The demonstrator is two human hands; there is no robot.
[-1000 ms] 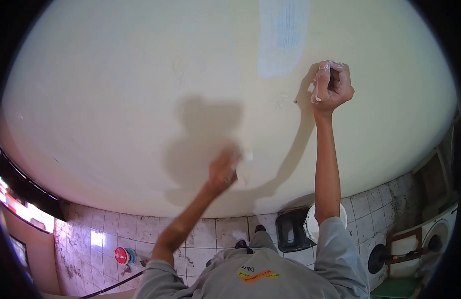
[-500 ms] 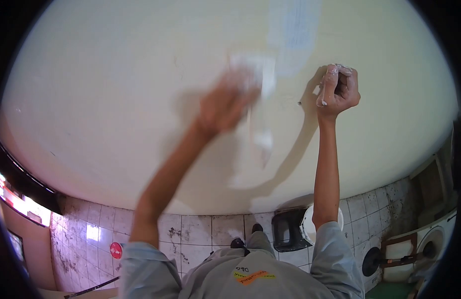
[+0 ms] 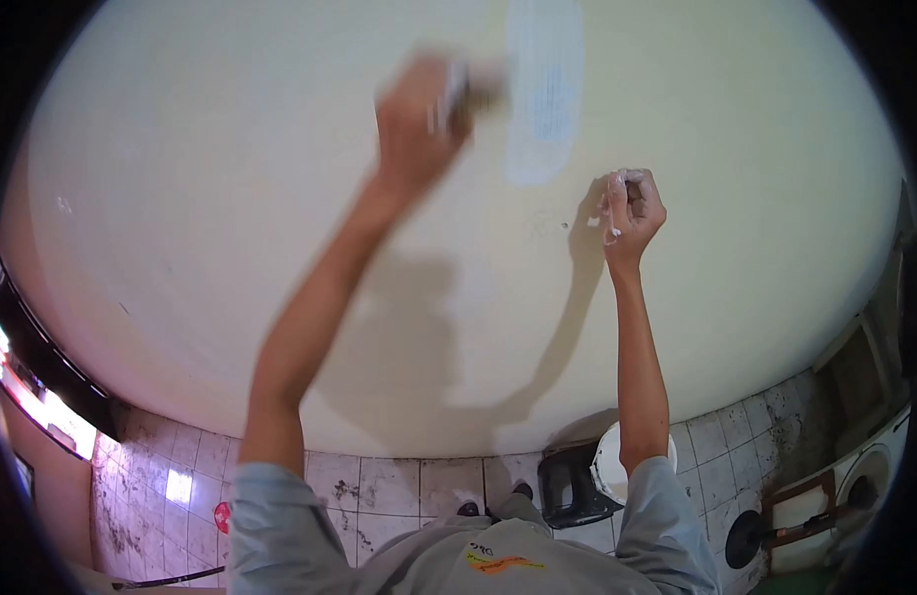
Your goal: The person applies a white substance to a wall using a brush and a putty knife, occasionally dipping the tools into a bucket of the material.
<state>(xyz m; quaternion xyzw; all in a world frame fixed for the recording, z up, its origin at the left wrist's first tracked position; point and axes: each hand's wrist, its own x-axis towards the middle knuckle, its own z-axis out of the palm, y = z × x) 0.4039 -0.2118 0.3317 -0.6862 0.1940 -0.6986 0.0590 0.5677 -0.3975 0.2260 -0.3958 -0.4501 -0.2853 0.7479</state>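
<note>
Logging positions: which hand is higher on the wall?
The left hand, gripping a blurred tool beside the pale blue patch; the right hand is lower, fisted round a small tool.

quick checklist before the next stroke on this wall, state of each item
1. Grip of left hand on blade: ok, fist closed.
2. Is the blade flat on the wall: cannot tell, motion blur.
3. Grip of right hand on small tool: ok, closed.
4. Is the pale patch blended in: not ok, it stands out right of the blade.
5. Is the bucket close: ok, on the floor under the right arm, beside the stool.
</note>
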